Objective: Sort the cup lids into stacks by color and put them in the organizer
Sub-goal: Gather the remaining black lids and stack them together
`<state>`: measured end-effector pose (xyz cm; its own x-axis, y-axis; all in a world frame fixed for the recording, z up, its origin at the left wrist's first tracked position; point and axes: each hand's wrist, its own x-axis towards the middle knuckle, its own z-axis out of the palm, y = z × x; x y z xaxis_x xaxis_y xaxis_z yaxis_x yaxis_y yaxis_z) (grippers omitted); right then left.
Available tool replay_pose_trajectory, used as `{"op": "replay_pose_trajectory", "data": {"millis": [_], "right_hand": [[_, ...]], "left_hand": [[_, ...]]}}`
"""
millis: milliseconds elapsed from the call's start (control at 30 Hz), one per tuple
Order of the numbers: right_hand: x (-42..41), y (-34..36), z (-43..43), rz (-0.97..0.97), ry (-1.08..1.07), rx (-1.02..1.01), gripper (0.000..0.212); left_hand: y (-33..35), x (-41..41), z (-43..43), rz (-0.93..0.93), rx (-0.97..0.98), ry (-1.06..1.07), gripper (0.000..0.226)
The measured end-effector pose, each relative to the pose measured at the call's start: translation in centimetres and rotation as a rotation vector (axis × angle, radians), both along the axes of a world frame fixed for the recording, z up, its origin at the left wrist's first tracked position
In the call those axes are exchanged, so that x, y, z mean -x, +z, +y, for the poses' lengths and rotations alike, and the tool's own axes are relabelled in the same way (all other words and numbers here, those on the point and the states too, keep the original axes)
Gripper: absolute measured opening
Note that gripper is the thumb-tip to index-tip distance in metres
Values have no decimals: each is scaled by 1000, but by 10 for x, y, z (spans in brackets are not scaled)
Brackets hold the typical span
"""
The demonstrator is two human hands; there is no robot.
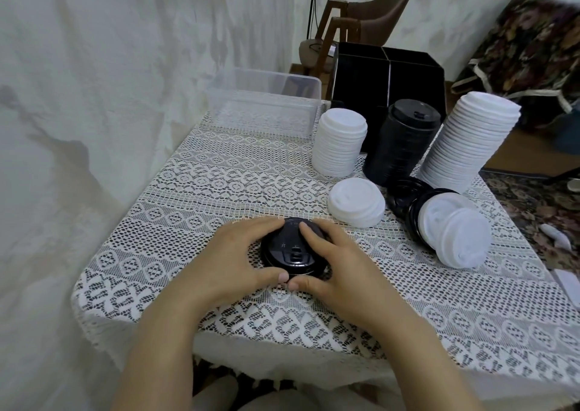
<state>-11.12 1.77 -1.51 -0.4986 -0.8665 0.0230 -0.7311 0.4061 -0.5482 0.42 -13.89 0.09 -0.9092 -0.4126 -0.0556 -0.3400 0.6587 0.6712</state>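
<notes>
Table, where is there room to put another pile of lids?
Bare lace cloth lies between the clear tub and the left hand, and along the near edge. Right side is crowded: white stacks, black stack, tipped lids.

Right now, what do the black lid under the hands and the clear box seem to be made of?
The black lid looks like thin moulded plastic, glossy: light glints on its dome. The clear box is probably transparent plastic; the lace tablecloth shows through it.

You are in a home, it seems a living room. A white lace tablecloth (219, 175) lies in front of you, and behind it you see a brown padded chair (383, 5), a flowered cover (527, 43) and a patterned carpet (533, 203).
</notes>
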Motion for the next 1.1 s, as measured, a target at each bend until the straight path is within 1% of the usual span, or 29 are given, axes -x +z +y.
{"op": "replay_pose_trajectory", "data": {"millis": [67,167,267,333,433,467,500,533,567,600,633,700,733,800,900,1033,1100], "right_hand": [[0,-2,2,20,21,-10,88],[1,-3,4,35,54,-33,79],[0,2,7,-10,61,-74,77],[1,7,11,-60,29,-6,71],[9,15,16,-31,-101,241,55],[13,17,20,8,-158,314,51],[18,18,23,87,-219,362,48],[24,18,25,222,-288,384,47],[31,17,28,375,-367,353,49],[36,18,30,496,-462,258,54],[41,21,32,540,-556,130,62],[52,25,39,461,-686,-89,80],[57,25,43,398,-718,-149,86],[65,25,51,279,-748,-196,94],[72,24,59,193,-773,-183,90],[74,24,62,237,-791,-110,82],[74,23,61,248,-763,-28,79]], "left_hand": [[-1,1,0,-3,-3,-7,82],[-1,4,4,-20,-25,-30,90],[-2,7,7,4,18,-49,92],[-3,9,10,38,40,-56,88],[-4,13,16,38,60,-91,84],[-4,14,17,29,70,-99,84],[-3,15,19,19,80,-101,85],[-3,15,20,8,87,-101,85],[-3,15,20,-1,89,-100,85],[-3,16,20,-6,87,-99,85],[-3,16,19,-9,84,-98,85],[-5,16,19,-12,73,-95,85],[-5,16,19,-12,68,-94,85],[-6,15,19,-15,64,-89,85],[-6,15,19,-19,66,-85,85],[-5,15,21,-29,72,-83,84],[-4,15,21,-33,71,-79,84]]}}
